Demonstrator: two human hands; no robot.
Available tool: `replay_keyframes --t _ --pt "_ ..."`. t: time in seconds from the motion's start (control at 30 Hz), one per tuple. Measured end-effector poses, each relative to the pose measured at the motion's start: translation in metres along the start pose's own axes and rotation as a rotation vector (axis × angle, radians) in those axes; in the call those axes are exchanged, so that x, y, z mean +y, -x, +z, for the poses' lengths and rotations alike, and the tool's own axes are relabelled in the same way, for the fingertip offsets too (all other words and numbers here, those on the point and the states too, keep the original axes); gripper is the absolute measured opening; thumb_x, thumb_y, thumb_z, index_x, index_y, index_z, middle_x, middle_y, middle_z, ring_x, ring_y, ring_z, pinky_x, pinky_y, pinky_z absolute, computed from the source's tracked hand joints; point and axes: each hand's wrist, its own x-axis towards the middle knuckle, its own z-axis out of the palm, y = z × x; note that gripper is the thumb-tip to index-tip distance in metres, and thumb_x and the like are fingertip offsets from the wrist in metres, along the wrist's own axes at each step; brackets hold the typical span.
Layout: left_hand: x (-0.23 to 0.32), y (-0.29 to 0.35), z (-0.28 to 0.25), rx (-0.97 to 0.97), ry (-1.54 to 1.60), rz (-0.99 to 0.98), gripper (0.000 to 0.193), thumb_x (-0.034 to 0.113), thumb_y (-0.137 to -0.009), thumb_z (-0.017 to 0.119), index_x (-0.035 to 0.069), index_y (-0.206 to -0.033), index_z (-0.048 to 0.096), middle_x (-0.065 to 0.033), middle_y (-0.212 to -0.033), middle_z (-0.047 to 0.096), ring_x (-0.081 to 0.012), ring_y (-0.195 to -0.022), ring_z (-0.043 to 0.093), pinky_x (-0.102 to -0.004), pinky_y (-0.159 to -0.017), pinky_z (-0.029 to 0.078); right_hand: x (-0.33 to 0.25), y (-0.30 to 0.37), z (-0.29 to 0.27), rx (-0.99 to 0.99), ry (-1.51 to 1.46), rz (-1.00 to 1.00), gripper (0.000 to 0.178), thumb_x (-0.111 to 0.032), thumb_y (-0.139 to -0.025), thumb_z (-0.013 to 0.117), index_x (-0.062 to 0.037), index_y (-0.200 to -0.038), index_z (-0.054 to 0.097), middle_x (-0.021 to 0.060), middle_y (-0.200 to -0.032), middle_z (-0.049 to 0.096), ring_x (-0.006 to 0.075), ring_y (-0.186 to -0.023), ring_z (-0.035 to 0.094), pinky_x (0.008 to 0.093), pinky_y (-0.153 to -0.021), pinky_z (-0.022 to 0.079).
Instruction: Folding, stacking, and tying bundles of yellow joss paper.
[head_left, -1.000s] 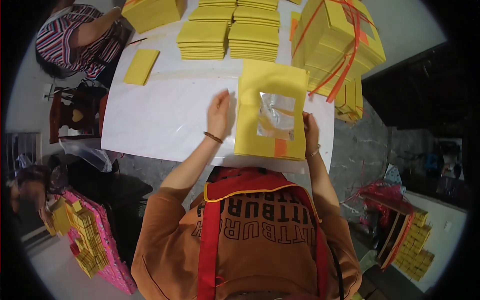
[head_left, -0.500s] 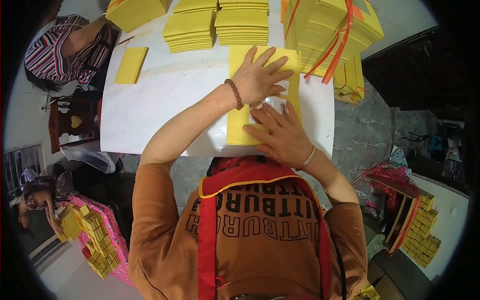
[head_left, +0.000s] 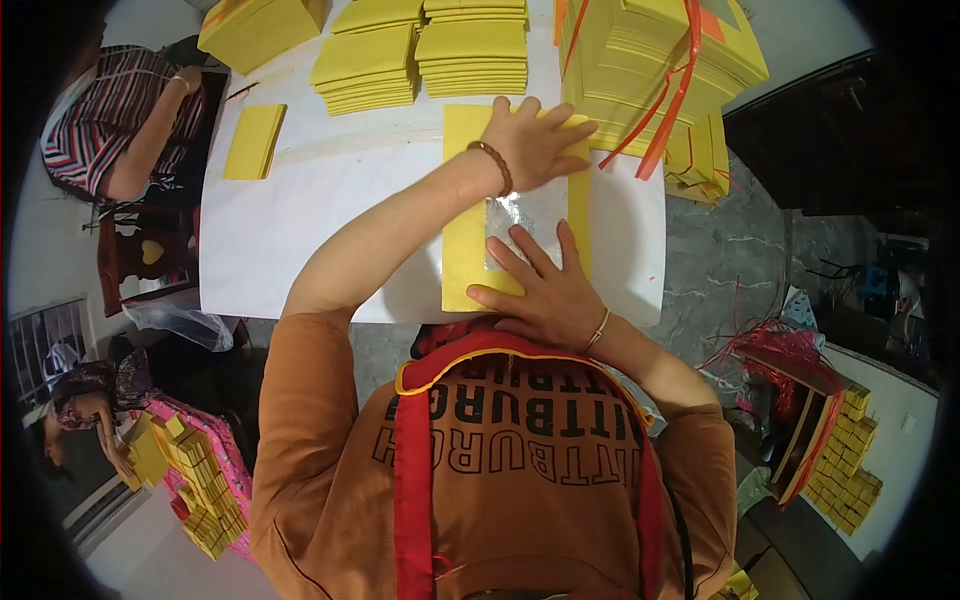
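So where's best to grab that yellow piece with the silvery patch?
Probably the near left corner of the yellow piece, coming from the left: it lies flat on the white tabletop, and that corner is uncovered. The left hand is spread over its far end and the right hand over its near right part, so those sides look harder to reach.

matt yellow paper (head_left: 460, 262), shiny silvery foil-like patch (head_left: 530, 208), smooth white tabletop (head_left: 255, 235), glossy red plastic-looking ribbon (head_left: 657, 148)
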Motion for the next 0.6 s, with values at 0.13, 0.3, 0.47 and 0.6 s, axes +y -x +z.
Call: replay_keyframes --t 0.13,0.3,0.47,0.6 --pt "-0.013 -0.010 0.000 -0.096 0.158 0.023 0.040 0.043 -0.088 0.044 0.029 -0.126 0.046 -0.0031 -0.105 0.055 -0.0253 -0.091 0.053 -0.0427 -0.076 0.041 0.003 0.000 0.002 0.015 0.004 -0.005 0.052 -0.049 -0.071 0.060 -0.0371 -0.120 0.046 0.0103 -0.137 0.032 0.0322 -0.126 0.031 0.0671 -0.092 0.022" --pt "-0.022 -0.019 -0.002 -0.039 0.133 0.097 0.037 0.037 -0.089 0.046 0.029 -0.125 0.046 -0.0062 -0.088 0.059 -0.0271 -0.075 0.058 -0.0371 -0.064 0.047 0.002 0.001 -0.001 0.007 -0.048 -0.017 0.054 -0.051 -0.071 0.059 -0.0408 -0.122 0.044 0.0109 -0.139 0.029 0.0325 -0.128 0.028 0.0679 -0.092 0.022" --pt "-0.027 -0.026 -0.006 -0.266 0.173 0.071 0.041 0.044 -0.091 0.038 0.028 -0.129 0.043 -0.0106 -0.100 0.060 -0.0279 -0.088 0.057 -0.0387 -0.073 0.047 0.002 0.004 0.003 0.024 -0.017 -0.031 0.057 -0.052 -0.069 0.061 -0.0416 -0.122 0.044 0.0107 -0.139 0.029 0.0326 -0.128 0.028 0.0680 -0.092 0.021" --pt "-0.034 -0.019 0.001 -0.133 0.224 0.143 0.041 0.040 -0.090 0.043 0.026 -0.127 0.044 -0.0090 -0.109 0.057 -0.0271 -0.099 0.054 -0.0384 -0.081 0.045 0.001 0.002 0.006 0.036 0.017 -0.036 0.062 -0.047 -0.064 0.068 -0.0410 -0.121 0.045 0.0103 -0.138 0.029 0.0326 -0.128 0.028 0.0673 -0.093 0.021"
